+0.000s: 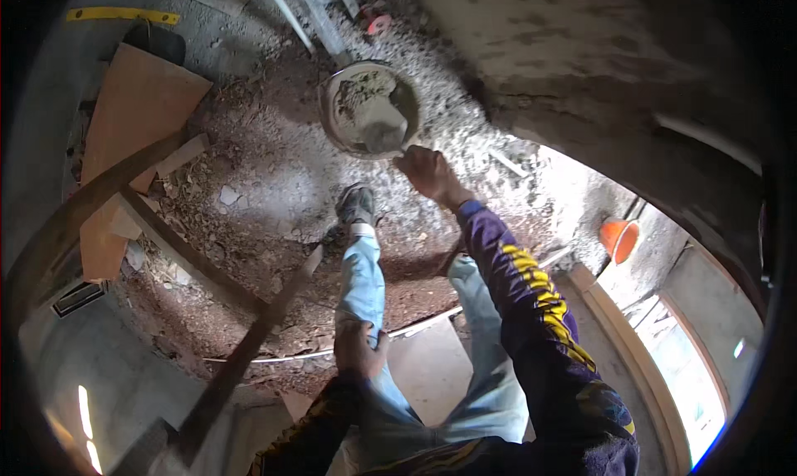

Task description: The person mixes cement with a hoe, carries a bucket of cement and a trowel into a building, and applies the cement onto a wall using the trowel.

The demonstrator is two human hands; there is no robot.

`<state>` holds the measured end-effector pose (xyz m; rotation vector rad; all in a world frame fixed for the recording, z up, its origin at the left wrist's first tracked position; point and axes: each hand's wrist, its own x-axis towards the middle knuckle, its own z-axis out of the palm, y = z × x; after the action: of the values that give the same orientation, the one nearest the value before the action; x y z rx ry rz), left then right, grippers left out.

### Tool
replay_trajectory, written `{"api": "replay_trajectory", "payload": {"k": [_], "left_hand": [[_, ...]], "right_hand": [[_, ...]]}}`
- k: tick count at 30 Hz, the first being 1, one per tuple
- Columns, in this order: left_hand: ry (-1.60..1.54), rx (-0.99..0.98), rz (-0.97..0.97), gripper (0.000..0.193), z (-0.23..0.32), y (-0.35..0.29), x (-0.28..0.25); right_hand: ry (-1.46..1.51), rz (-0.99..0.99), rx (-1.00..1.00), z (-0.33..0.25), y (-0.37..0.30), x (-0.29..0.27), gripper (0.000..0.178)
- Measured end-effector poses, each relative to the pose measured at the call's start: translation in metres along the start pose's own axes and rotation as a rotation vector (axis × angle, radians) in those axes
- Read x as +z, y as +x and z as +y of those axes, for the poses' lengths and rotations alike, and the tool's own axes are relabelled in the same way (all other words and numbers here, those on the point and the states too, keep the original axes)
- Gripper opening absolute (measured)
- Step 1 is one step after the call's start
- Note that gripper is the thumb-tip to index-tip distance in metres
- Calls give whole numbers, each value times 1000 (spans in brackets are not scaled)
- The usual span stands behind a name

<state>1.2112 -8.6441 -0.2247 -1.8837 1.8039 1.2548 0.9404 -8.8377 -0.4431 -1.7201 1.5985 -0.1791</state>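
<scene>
My right hand (428, 175) reaches forward with its fingers closed around the handle of a trowel. The grey trowel blade (382, 125) lies inside a round, mortar-stained basin (327, 125), over a greyish mix (365, 85). Most of the handle is hidden by my fingers. My left hand (359, 351) rests on my left knee, on pale blue trousers, with thumb and fingers apart and no tool in it. My left shoe (355, 203) stands on rubble just on the near side of the basin.
Long wooden beams (199, 264) cross the left side, beside a brown board (137, 102). A yellow spirit level (123, 14) lies at far left. Pale poles (320, 19) extend behind the basin. An orange container (619, 240) sits at right, below a rough wall (598, 44).
</scene>
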Motion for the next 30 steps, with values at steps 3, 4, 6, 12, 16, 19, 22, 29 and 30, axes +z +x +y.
{"api": "replay_trajectory", "payload": {"k": [3, 4, 6, 12, 16, 19, 22, 29, 30], "left_hand": [[-95, -129, 88, 29, 28, -17, 11], [-58, 8, 294, 29, 35, -24, 16], [-262, -6, 359, 29, 47, -38, 27], [-344, -110, 473, 27, 73, -122, 32], [-463, -172, 445, 18, 81, -161, 21], [-568, -252, 380, 14, 76, -180, 22], [-485, -345, 357, 25, 62, -201, 35], [-233, -381, 230, 27, 32, -225, 59], [-308, -378, 232, 23, 33, -224, 61]], "right_hand": [[400, -24, 281, -46, -70, -79, 46], [340, -40, 326, -62, -93, -103, 45], [290, -21, 295, -78, -140, -153, 42], [38, -45, 334, -116, -272, -252, 42], [-59, -173, 156, -158, -319, -293, 32], [320, -114, 71, -179, -342, -303, 45], [1147, -458, 281, -160, -339, -313, 45], [1079, 78, 670, -135, -316, -466, 20], [989, 114, 555, -154, -333, -492, 22]]}}
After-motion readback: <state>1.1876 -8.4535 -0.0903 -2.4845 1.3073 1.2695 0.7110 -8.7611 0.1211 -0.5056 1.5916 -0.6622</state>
